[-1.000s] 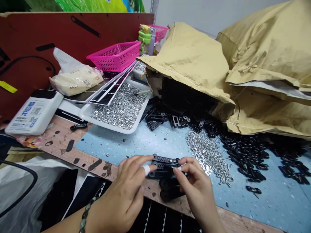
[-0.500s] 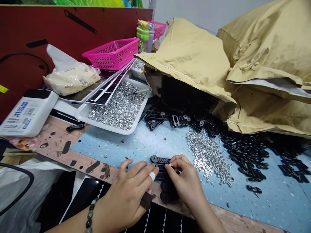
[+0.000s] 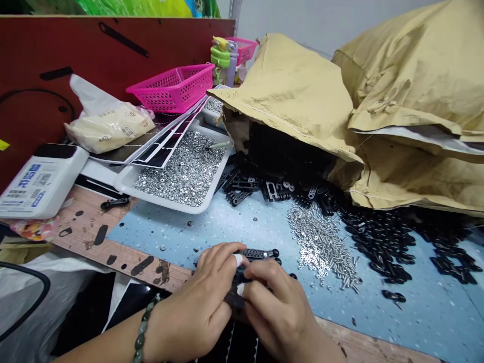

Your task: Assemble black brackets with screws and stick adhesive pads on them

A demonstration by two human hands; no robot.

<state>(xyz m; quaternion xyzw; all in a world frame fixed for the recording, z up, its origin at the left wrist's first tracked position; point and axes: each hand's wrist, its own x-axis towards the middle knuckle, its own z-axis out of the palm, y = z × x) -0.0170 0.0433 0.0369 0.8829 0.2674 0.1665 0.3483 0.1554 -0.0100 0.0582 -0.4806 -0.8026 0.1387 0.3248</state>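
My left hand [image 3: 200, 302], a beaded bracelet at its wrist and white tape on one finger, curls over black plastic parts at the table's front edge. My right hand [image 3: 278, 302] meets it there with bent fingers, white showing at one fingertip. Between the hands a dark plastic part [image 3: 235, 298] is gripped, mostly hidden by the fingers. Just beyond the fingertips lies a black plastic arm [image 3: 260, 253] with a lattice pattern and a round end. To the right are a heap of silver nuts [image 3: 315, 259] and a heap of metal pins [image 3: 338, 257].
A white tray [image 3: 123, 184] of small nuts stands behind on the left. Black plastic pieces [image 3: 378, 242] are heaped at the right. Brown paper sacks [image 3: 298, 96] lie at the back, one spilling black parts. A pink basket [image 3: 170, 93] and a white box [image 3: 41, 181] stand left.
My right hand has moved down and left, closing in beside my left hand. My left fingers have curled from a flatter spread. The lattice arm now shows farther right.
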